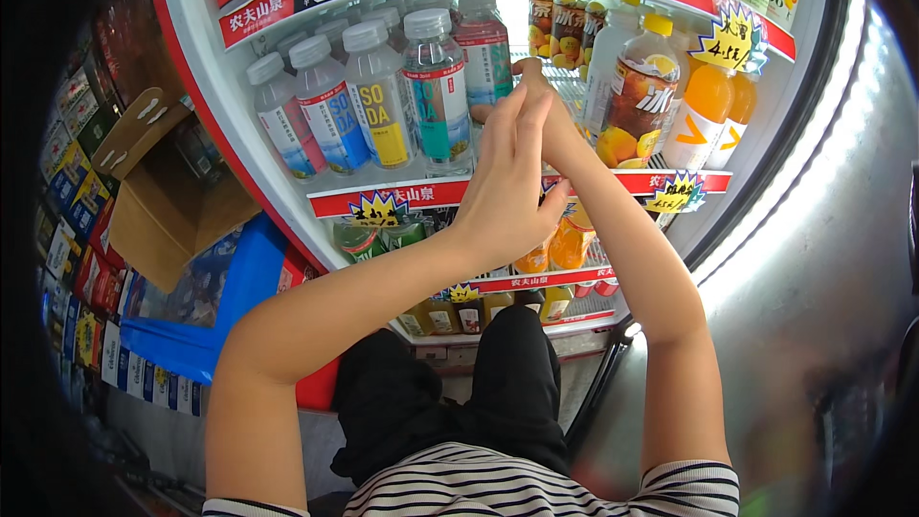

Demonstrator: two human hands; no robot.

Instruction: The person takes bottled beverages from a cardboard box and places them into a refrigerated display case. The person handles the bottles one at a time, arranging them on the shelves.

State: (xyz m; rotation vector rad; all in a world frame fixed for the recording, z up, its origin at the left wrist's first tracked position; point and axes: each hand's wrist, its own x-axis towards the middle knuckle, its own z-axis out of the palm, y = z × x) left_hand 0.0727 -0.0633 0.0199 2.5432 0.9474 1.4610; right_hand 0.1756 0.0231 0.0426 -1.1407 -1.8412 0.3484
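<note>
Both arms reach into a drinks fridge. My left hand [502, 190], palm turned to the right and fingers stretched out, is in front of the middle shelf with nothing seen in it. Behind it, my right hand [540, 97] reaches deeper, its fingers beside a clear plastic soda water bottle [482, 43] with a red and teal label; its grip is partly hidden. Another teal-labelled soda bottle [436, 97] stands in front, left of the hands. Yellow, blue and pink labelled bottles line up farther left. To the right stands an iced tea bottle [641, 97] with a yellow cap.
Orange drink bottles [700, 115] stand at the middle shelf's right. Red shelf strips [445, 195] carry star-shaped price tags. Lower shelves hold more bottles. An open cardboard box [154, 215] rests on a blue-edged case at left, near stacked cartons. The fridge door [775, 230] stands open on the right.
</note>
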